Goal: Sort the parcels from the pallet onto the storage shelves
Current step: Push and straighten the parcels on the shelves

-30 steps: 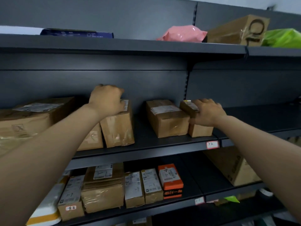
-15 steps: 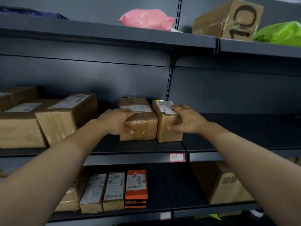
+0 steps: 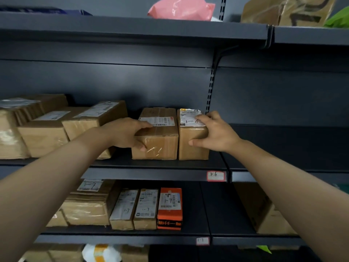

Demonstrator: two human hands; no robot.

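Your two parcels stand side by side, touching, on the middle shelf. Your left hand grips the wider box at its front left corner, fingers curled over the top and thumb pressed to the front face. Your right hand holds the narrower box the same way, fingers over its label and thumb on the front.

Just left of your left wrist a tilted carton leans close to the wider box (at least two more cartons sit past it). The shelf to the right of the narrower box is bare.

The narrower box reads "1-6" by hand, matching the red-edged tag on the shelf lip. One shelf down, the tag reads "1-7". Three slim parcels stand there in a row: two brown ones and an orange box, each marked "1-7".

On top are a pink bag, a brown box with black marker strokes and a green bag.
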